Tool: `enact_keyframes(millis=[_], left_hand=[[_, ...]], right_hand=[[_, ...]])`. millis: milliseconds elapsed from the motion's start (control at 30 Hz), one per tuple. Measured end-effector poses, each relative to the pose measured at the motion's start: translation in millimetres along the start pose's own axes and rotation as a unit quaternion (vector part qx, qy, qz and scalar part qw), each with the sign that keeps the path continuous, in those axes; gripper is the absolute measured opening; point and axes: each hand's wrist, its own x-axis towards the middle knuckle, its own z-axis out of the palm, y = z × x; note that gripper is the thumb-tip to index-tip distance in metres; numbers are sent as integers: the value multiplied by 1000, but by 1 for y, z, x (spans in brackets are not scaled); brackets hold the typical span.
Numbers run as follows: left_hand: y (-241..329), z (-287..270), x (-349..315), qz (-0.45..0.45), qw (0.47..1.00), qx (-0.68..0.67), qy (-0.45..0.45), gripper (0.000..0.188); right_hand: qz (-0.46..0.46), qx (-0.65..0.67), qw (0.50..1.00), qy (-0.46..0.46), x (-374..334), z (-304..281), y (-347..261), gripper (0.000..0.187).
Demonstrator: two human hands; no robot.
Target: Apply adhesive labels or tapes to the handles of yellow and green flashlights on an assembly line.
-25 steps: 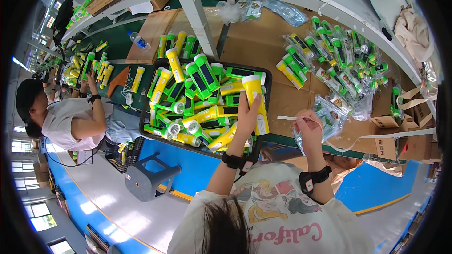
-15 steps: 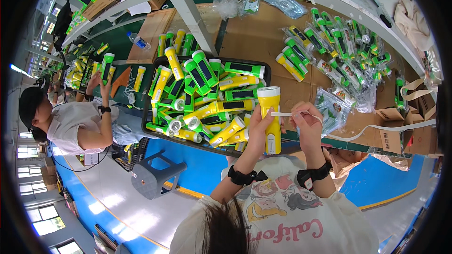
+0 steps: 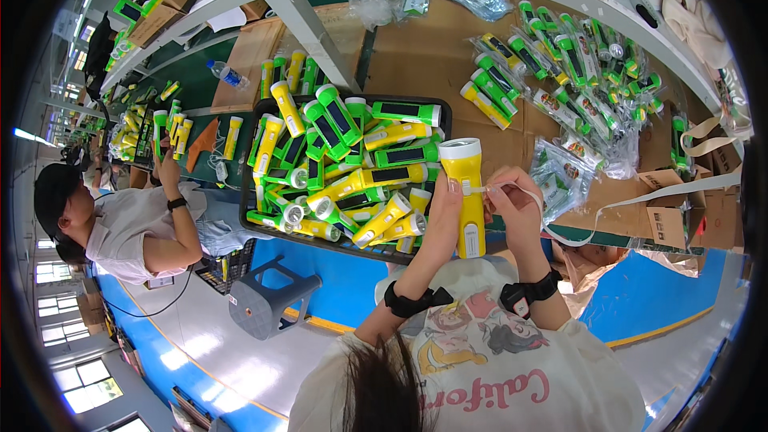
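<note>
My left hand (image 3: 445, 216) is wrapped round a yellow flashlight (image 3: 471, 228), its white lens end up and a switch on the body. My right hand (image 3: 514, 202) pinches a white strap (image 3: 682, 193) close to the flashlight's side. The strap's end lies against the flashlight near my left thumb; whether it passes through anything there I cannot make out. From my right hand the strap trails away to the right. Just left of my left hand, a black crate (image 3: 247, 162) holds many yellow and green flashlights, some with dark panels (image 3: 404, 154).
Bagged flashlights (image 3: 588, 72) pile up on cardboard at the far right, with clear printed bags (image 3: 558, 174) nearer me. An open carton (image 3: 668, 220) stands at the right edge. A metal post (image 3: 308, 20) rises behind the crate. On the left, a co-worker (image 3: 144, 228) handles flashlights near a grey stool (image 3: 264, 304).
My right hand has moved in to the flashlight, drawing its pinch closer to my left thumb. The strap's slack hangs in a deeper curve. The co-worker's hands have lowered.
</note>
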Motion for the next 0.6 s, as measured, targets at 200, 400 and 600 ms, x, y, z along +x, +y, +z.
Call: enact_keyframes(millis=[200, 400, 600], left_hand=[[4, 2, 1, 25, 995, 97, -10, 39], [4, 2, 2, 31, 991, 127, 35, 40], [4, 10, 1, 56, 990, 128, 23, 43]], right_hand=[[2, -37, 998, 50, -3, 5, -1, 3], [-138, -215, 967, 0, -8, 10, -7, 4], [-90, -106, 989, 49, -13, 14, -7, 4]])
